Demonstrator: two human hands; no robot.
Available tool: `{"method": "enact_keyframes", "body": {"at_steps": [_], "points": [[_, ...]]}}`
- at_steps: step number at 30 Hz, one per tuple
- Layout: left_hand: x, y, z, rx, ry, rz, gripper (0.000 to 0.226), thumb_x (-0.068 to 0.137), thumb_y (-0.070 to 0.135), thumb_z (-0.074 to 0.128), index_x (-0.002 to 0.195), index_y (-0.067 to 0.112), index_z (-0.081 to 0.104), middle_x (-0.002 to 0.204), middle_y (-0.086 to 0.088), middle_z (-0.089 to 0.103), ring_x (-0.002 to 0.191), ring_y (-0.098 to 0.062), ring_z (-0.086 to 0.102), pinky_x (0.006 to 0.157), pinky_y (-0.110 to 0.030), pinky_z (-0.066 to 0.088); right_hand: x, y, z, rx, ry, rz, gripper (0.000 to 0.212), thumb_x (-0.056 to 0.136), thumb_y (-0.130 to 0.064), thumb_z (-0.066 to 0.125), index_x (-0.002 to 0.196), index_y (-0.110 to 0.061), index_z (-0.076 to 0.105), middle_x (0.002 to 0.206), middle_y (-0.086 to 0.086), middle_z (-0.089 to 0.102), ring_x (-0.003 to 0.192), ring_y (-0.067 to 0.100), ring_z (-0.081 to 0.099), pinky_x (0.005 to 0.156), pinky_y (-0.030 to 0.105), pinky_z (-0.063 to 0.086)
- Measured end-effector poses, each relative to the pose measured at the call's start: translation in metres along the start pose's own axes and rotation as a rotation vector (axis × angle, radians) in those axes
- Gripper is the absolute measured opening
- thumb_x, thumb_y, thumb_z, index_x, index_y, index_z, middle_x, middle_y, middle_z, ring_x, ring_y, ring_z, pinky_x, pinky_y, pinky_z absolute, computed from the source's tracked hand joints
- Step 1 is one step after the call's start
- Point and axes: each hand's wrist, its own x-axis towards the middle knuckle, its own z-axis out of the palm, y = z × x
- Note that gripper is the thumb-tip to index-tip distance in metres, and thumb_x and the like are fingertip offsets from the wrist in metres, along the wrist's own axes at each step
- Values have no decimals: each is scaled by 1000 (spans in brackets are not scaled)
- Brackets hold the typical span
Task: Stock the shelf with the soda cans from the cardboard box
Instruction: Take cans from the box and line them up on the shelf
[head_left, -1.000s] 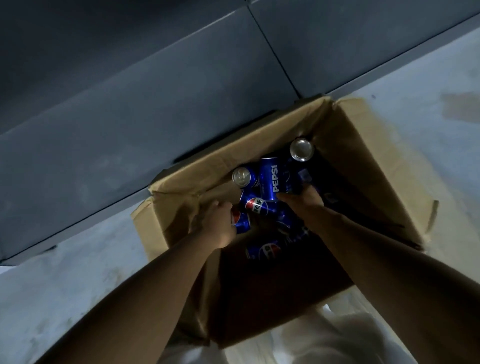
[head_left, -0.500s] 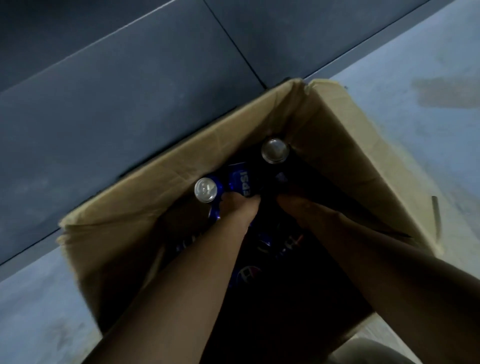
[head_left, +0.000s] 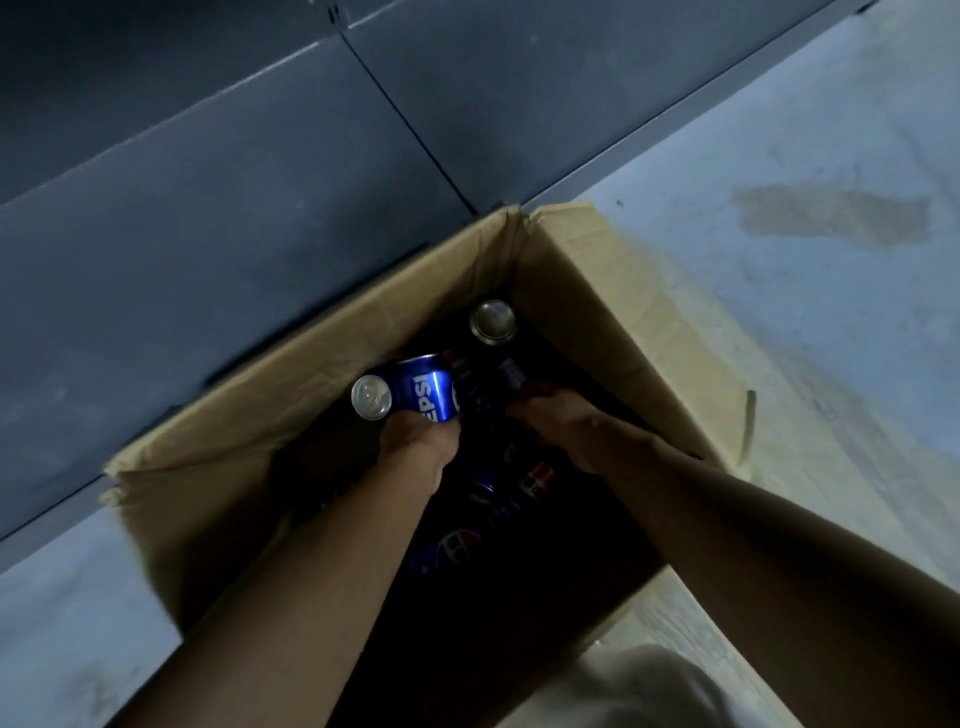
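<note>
Soda cans lie jumbled inside the cardboard box (head_left: 613, 291). The left hand (head_left: 415, 436) grips a blue Pepsi can (head_left: 423, 387), its long axis pointing away from the wrist. The right hand (head_left: 558, 421) reaches among darker cans (its grip can't be made out).

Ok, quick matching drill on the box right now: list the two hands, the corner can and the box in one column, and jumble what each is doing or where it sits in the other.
Things:
1. left hand
2. right hand
3. silver-topped can
4. cardboard box

States:
A. stands upright in the far corner of the box
B. grips a blue Pepsi can
C. open on the floor, against the dark grey panel
D. reaches among the dark cans deeper in the box; its grip is not clear

Pairs: 1-B, 2-D, 3-A, 4-C
</note>
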Motion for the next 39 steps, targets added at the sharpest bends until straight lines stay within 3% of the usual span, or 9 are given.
{"method": "enact_keyframes", "body": {"at_steps": [2,5,10,15,22,26,30,33,39], "points": [[-17,-1,-16,-15,-23,10,56,80,29,74,125,2,54,118,-16,60,102,-30,59,85,-33,49,-20,-7,0,57,64,8,20,90,-16,62,109,-9,63,87,7,60,75,18,57,74,33,50],[-50,-1,-44,-46,-1,27,58,72,34,81,117,5,57,108,-11,63,95,-26,62,83,-34,51,-63,-24,-3,77,84,10,23,89,-15,64,109,-5,64,103,21,66,96,34,64,90,44,51],[-126,16,-93,-114,-45,74,51,68,32,84,108,8,63,98,-10,68,87,-27,66,84,-42,56,-146,-60,-16,104,33,-20,27,88,-19,63,114,-12,63,94,6,61,88,19,57,75,29,46],[-218,40,-153,-75,-37,118,51,73,36,80,112,11,60,102,-6,65,89,-21,63,76,-30,52,-237,-109,-36,146,-12,-65,17,92,-14,60,108,-16,58,103,10,62,98,20,58,91,36,46],[-335,77,-228,-32,-87,235,67,70,40,82,124,11,55,114,-8,64,98,-23,63,85,-35,54,-356,-185,-58,64,-29,-191,21,97,-10,50,115,-12,60,106,9,66,96,22,63,87,35,50],[-390,102,-269,-40,-122,309,56,75,33,79,122,10,57,103,-4,62,86,-16,57,64,-22,46,-418,-234,-72,75,-82,-248,24,100,-8,37,114,-8,56,105,7,62,94,23,59,88,34,45],[-435,129,-311,-15,-148,418,54,74,40,79,115,9,61,96,-2,63,79,-13,59,60,-20,44,-465,-276,-86,154,-68,-328,28,97,-10,51,123,-3,54,108,13,58,97,29,57,88,40,48],[-463,150,-341,-36,-194,477,48,76,32,78,117,13,62,99,0,66,84,-12,62,71,-21,49,-498,-305,-93,90,-139,-361,23,96,-23,54,115,-12,57,114,8,61,108,29,58,103,45,43],[-522,184,-393,-60,-278,602,44,79,29,76,118,15,60,111,-1,67,99,-16,63,85,-27,51,-562,-353,-109,-29,-252,-425,32,90,-39,59,112,-16,57,113,5,63,108,22,59,97,39,46]]}}
